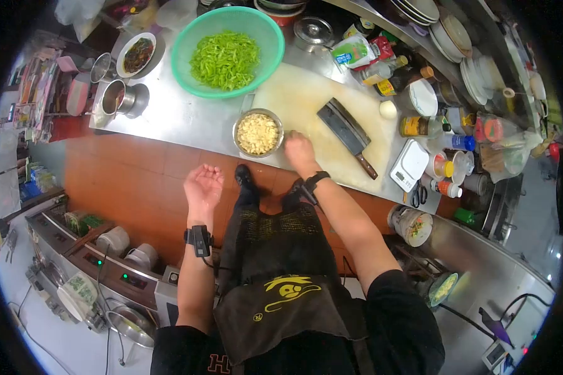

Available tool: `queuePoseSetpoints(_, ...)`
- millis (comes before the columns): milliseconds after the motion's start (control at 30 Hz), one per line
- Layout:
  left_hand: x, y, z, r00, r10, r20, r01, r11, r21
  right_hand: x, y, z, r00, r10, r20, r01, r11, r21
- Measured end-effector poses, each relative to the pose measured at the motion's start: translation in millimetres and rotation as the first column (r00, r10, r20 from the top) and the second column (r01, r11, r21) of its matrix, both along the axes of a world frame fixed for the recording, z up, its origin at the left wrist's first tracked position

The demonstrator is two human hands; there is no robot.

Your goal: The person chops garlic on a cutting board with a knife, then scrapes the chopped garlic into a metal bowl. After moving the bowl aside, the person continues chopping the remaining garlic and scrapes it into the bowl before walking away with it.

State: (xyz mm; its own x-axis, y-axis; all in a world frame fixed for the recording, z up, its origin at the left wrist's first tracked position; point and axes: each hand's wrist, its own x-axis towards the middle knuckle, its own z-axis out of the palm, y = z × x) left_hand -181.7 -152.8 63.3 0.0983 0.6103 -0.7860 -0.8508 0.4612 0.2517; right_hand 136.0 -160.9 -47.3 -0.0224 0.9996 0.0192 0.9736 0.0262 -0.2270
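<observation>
My left hand [204, 187] hangs over the floor in front of the counter, palm up, fingers loosely curled and nothing visible in it. My right hand [299, 152] is closed at the front edge of the white cutting board [294, 100]; whatever its fingers may hold is hidden. Just left of it stands a metal bowl [237, 142] of pale chopped pieces, perhaps garlic. On the board, right of that hand, lies a cleaver [345, 128] with its handle toward me. Behind the bowl sits a green colander [184, 65] of sliced green vegetables [225, 60].
A peeled white onion or egg [388, 110] rests at the board's right side. Beyond it are a white kitchen scale [408, 165], black scissors [419, 197] and several bottles and jars. At the left stand a metal cup [126, 100] and a bowl of dark food [137, 56].
</observation>
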Motion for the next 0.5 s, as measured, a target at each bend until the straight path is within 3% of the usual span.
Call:
queuePoseSetpoints(33,-4,7,1,1.000,-0.002,0.022,0.002,1.000,0.002,2,6,11,0.999,-0.048,0.007,0.048,0.999,0.000)
queuePoseSetpoints(67,-7,13,0,0.999,-0.005,0.043,0.005,1.000,0.003,4,6,23,0.973,-0.149,-0.177,0.161,0.985,0.058)
queuePoseSetpoints(133,-10,30,1,0.997,-0.006,0.073,0.005,1.000,0.013,-2,16,85,0.801,-0.279,-0.530,0.393,0.912,0.113)
queuePoseSetpoints(233,-7,50,-2,0.991,-0.090,0.103,0.088,0.996,0.018,-34,22,121,0.717,-0.119,-0.687,0.237,0.968,0.079)
queuePoseSetpoints(267,-5,57,-12,0.981,-0.152,0.118,0.150,0.988,0.022,-35,22,114,0.807,-0.034,-0.590,0.136,0.982,0.129)
queuePoseSetpoints(367,3,78,-30,0.915,-0.396,0.077,0.396,0.918,0.023,-33,10,116,0.676,-0.244,-0.695,0.445,0.887,0.121)
queuePoseSetpoints(433,7,78,-46,0.777,-0.630,0.001,0.629,0.776,0.037,-22,-25,106,0.550,-0.406,-0.730,0.612,0.790,0.022)
queuePoseSetpoints(500,22,81,-66,0.516,-0.851,-0.100,0.856,0.508,0.092,-9,-71,72,0.362,-0.548,-0.754,0.738,0.663,-0.128)
